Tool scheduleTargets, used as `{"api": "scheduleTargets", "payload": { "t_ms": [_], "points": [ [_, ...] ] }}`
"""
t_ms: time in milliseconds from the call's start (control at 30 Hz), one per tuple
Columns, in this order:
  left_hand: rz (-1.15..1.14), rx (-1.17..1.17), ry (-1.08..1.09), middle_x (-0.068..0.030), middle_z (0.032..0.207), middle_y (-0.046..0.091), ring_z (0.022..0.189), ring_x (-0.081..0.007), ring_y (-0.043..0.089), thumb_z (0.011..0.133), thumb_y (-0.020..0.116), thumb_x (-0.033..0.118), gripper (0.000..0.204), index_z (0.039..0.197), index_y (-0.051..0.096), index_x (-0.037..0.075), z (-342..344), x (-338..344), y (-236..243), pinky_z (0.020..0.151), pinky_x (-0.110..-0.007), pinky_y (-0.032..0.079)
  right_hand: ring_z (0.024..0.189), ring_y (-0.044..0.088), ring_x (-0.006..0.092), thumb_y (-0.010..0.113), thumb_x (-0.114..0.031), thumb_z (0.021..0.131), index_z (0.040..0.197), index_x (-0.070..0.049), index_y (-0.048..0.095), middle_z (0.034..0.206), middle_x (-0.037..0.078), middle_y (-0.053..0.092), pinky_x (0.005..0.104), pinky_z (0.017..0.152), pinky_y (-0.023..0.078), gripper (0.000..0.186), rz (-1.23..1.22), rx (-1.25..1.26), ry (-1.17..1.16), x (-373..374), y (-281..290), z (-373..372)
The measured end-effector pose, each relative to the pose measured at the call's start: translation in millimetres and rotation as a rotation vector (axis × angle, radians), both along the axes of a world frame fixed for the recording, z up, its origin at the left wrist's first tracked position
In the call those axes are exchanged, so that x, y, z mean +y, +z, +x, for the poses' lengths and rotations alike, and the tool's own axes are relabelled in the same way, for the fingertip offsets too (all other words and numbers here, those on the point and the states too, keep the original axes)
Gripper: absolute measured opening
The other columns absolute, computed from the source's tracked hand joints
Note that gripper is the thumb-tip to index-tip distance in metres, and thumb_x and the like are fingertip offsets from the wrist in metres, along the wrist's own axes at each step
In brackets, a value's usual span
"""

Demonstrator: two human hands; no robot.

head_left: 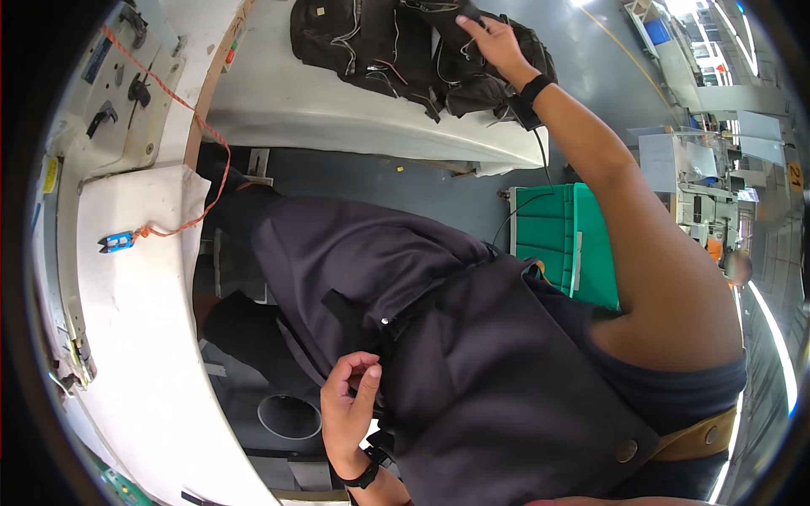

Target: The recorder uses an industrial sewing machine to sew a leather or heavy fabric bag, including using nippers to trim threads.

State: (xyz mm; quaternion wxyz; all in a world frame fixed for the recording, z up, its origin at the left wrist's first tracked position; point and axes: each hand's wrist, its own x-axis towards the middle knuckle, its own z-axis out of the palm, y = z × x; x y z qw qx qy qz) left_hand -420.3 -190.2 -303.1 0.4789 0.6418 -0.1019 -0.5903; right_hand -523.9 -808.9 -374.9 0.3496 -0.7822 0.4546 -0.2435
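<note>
Dark apron [498,379] on the wearer's front is what's closest. Going L to R: blue thread snips [118,242] lie on a white table [139,337], tied to an orange cord [228,158]. Next, L hand [348,409], low by the apron: fingers loosely curled, thumb apart, nothing visible in it. Well beyond it, a heap of black fabric pieces [418,59] w/ pale cords sits on a white-covered bench [261,101], long axis approx L–R. R hand [499,49] is much the nearer one, right at the heap's R end; thumb & fingertips look nearly closed against black cloth, but can't tell if they've pinched any. Far R, a green crate [544,223], partly behind the outstretched R arm [643,215].
</note>
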Motion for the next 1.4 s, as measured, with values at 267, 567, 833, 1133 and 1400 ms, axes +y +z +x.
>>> {"api": "scheduleTargets", "payload": {
  "t_ms": [267,567,833,1133,1400],
  "points": [
    [-0.009,-0.031,0.013,-0.001,0.095,0.069,0.086,-0.0072,0.061,0.101,0.073,0.017,0.021,0.114,0.07,-0.001,4.2,-4.3,-9.9,0.08,-0.023,0.049,0.082,0.068,0.0114,0.078,-0.045,0.096,0.109,-0.003,0.072,0.093,0.002,0.073,0.0291,0.073,0.054,0.044,0.344,-0.208,-0.121,-48.0,39.4,-29.6],
    [0.02,0.032,0.034,-0.0027,0.099,0.071,0.094,-0.0088,0.065,0.103,0.071,0.017,0.021,0.114,0.07,-0.001,-2.2,-1.7,-14.1,0.087,-0.023,0.05,0.082,0.065,0.0085,0.075,-0.04,0.099,0.11,-0.004,0.075,0.093,-0.002,0.072,0.0269,0.074,0.051,0.038,0.336,-0.326,-0.118,-24.6,22.7,-29.1],
    [0.018,-0.017,0.004,-0.0022,0.099,0.071,0.093,-0.0084,0.064,0.103,0.07,0.014,0.018,0.113,0.07,-0.001,-2.0,-9.9,-12.1,0.086,-0.023,0.05,0.08,0.057,0.0027,0.072,-0.034,0.102,0.109,-0.002,0.076,0.088,-0.007,0.067,0.0236,0.072,0.048,0.032,0.199,-0.17,-0.015,28.1,-8.2,-11.8],
    [0.032,0.001,0.024,-0.0017,0.098,0.071,0.092,-0.0082,0.063,0.103,0.07,0.015,0.018,0.114,0.07,0.0,-6.5,-10.6,-16.5,0.085,-0.023,0.05,0.1,0.069,0.0115,0.07,-0.034,0.104,0.121,-0.006,0.07,0.112,0.001,0.074,0.029,0.091,0.054,0.033,0.553,-0.529,-0.07,3.4,-17.2,-35.2],
    [0.035,0.002,0.031,-0.0012,0.098,0.07,0.088,-0.0075,0.062,0.103,0.071,0.017,0.021,0.114,0.07,0.0,-5.8,-11.9,-19.7,0.083,-0.023,0.05,0.093,0.067,0.0096,0.072,-0.034,0.103,0.115,-0.005,0.072,0.106,0.0,0.074,0.0273,0.084,0.053,0.031,0.504,-0.485,-0.091,-6.2,-17.4,-37.1]
  ]
}}
